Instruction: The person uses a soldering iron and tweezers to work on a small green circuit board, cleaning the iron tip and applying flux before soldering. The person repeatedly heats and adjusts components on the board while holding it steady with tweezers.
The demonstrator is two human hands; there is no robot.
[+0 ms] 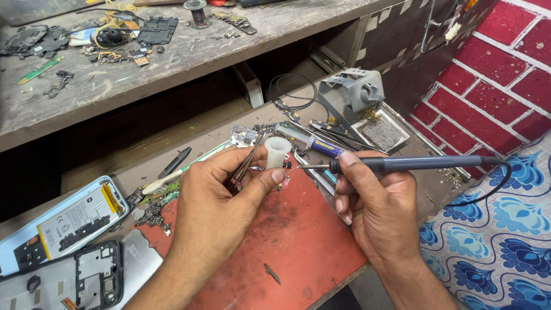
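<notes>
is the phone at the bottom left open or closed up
Open. The phone lies with its back cover off, the battery and inner parts bared, beside the red mat.

A white label with dark print covers the flat battery (pixel 77 221) inside the opened pale-blue phone (pixel 23 244) at near left. Farther back, beyond the red mat, a slim syringe-like tube (pixel 313 142) lies slantwise, wrapped in a blue label (pixel 326 148) with yellow print.
</notes>
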